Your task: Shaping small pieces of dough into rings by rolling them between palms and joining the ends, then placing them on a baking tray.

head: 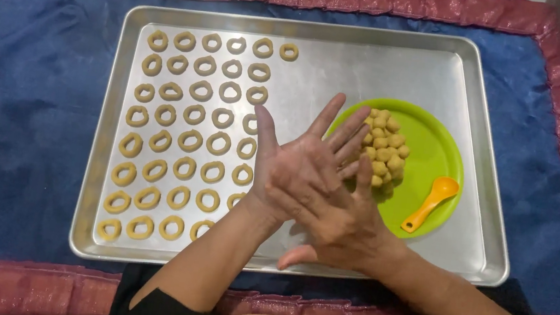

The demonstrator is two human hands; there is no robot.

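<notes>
The left hand [293, 170] and right hand [340, 218] press flat together, fingers spread, likely rolling dough hidden between the palms, above the baking tray [480, 153]. Uneven pressure could snap it, or a piece could fall onto the dough rings [186, 135] nearby.

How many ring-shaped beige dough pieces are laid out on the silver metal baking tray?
40 dough rings visible, in eight rows on the metal tray's left half: six farthest, five in each of six, four nearest. The left hand may hide more.
</notes>
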